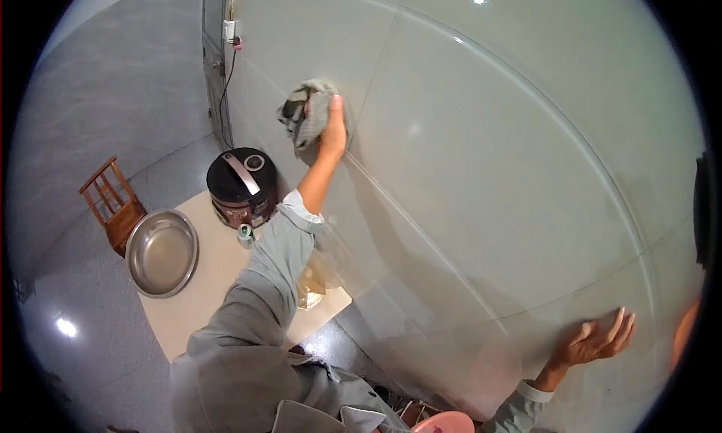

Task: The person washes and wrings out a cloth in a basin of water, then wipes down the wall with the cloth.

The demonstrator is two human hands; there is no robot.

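Observation:
My left hand (333, 132) is stretched up to the pale tiled wall (481, 155), its fingers wrapped round a bunched grey cloth (309, 121) with dark patches. The cloth is pressed against the wall, and the thumb lies along its right side. Lower right, my right hand (594, 344) is at the wall with its fingers apart and nothing in it. I cannot tell whether its fingertips touch the tiles.
Below the left arm stands a light table (210, 283) with a black rice cooker (242, 185), a small can (245, 235) and a steel basin (162, 252) at its edge. A wooden chair (113, 204) stands behind. A plug (229, 31) with a hanging cord is on the wall. A pink basin (445, 422) shows below.

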